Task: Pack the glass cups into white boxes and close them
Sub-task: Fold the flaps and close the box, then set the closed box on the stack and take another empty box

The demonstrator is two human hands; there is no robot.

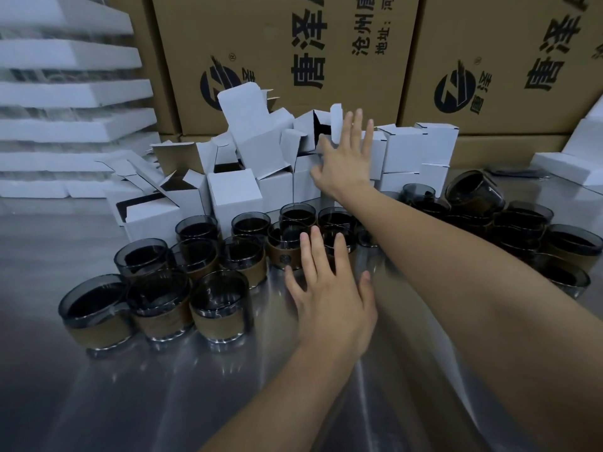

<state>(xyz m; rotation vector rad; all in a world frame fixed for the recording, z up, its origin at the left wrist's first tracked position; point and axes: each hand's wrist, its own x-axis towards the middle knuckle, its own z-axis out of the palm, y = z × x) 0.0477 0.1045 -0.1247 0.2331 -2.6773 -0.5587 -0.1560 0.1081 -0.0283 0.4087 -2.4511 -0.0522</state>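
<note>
Several smoky glass cups with brown sleeves stand on the metal table, one group at the front left (218, 305) and another at the right (518, 223). Behind them lies a heap of white boxes (235, 194), most with flaps open, some closed at the right (435, 141). My right hand (346, 161) reaches far into the heap, fingers spread flat against an open box (313, 130), gripping nothing. My left hand (329, 298) hovers palm down, fingers apart, just in front of a sleeved cup (287, 249) in the middle row.
Large brown cartons (277, 60) with black print form a wall behind the boxes. White foam trays are stacked at the left (65, 93) and right (574, 158). A bare strip of shiny metal table (130, 402) lies in front of the cups.
</note>
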